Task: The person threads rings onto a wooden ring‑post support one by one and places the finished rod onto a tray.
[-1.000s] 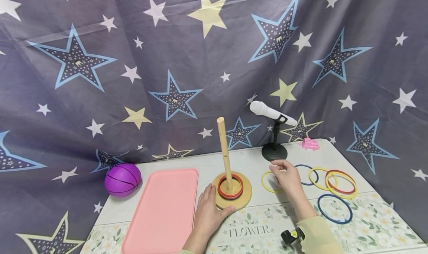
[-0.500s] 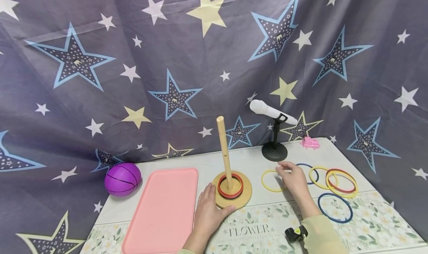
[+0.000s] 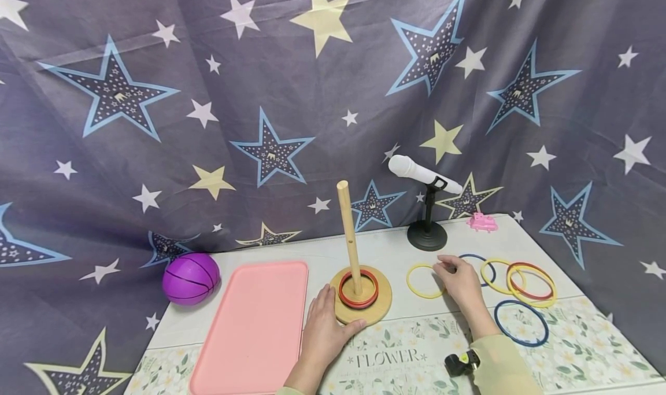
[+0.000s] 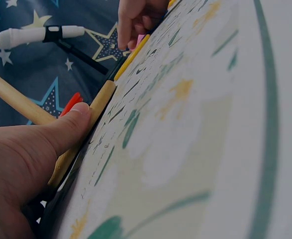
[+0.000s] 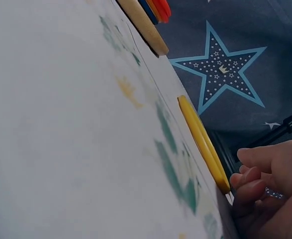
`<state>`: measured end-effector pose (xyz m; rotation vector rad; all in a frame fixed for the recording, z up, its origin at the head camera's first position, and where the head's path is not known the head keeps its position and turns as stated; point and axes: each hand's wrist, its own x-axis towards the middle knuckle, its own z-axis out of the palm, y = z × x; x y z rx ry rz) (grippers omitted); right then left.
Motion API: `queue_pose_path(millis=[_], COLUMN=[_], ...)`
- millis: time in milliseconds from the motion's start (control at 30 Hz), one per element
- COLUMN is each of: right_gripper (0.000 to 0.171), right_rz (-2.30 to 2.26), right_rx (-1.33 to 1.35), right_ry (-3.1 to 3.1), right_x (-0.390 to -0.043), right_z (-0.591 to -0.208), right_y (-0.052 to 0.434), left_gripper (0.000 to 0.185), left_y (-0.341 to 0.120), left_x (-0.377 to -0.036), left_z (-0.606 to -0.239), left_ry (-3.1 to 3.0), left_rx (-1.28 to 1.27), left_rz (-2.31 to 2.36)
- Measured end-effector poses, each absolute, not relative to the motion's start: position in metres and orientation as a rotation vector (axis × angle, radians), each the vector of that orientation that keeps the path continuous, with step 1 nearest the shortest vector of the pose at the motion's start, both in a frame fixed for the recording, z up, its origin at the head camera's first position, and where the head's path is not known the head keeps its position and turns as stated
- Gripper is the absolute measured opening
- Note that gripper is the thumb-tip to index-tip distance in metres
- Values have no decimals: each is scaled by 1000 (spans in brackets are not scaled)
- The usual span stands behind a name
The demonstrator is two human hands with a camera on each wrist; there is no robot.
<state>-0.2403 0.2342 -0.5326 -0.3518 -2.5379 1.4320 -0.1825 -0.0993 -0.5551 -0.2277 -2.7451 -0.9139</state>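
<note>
We are wisely steadying round-based wooden stand (image 3: 351, 250), straight-fingered left hand (image 3: 324, 332); loose-fingered, empty right hand (image 3: 462, 282) beside yellow ring (image 5: 203, 143), towards worktop's (image 3: 324, 250) far edge.

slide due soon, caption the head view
Left hand on the base of a wooden peg stand, right hand near a yellow ring.

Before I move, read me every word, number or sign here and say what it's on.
"FLOWER", its O slashed, with a small flower sign at each end: on the tablecloth.
Fine line beneath it: too small to read.
Little crown signs inside the outlined stars: on the curtain.
Yellow-green mark: on the black wrist device, too small to read.
No legible numbers.
</note>
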Motion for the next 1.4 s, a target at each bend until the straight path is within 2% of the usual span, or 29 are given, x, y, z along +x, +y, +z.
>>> queue_pose_path(millis=[833, 1400], right_gripper=[36, 15], right_rz=[1335, 1334], right_rx=[-307, -335], right_ry=[-2605, -2625], right_x=[-243, -242], right_z=[-541, -539], right_y=[238, 235], left_gripper=[115, 114], left_y=[-100, -100], left_x=[-183, -182], left_z=[-554, -554], left_ry=[-2752, -2744], left_rx=[-229, -243], left_rz=[-905, -926])
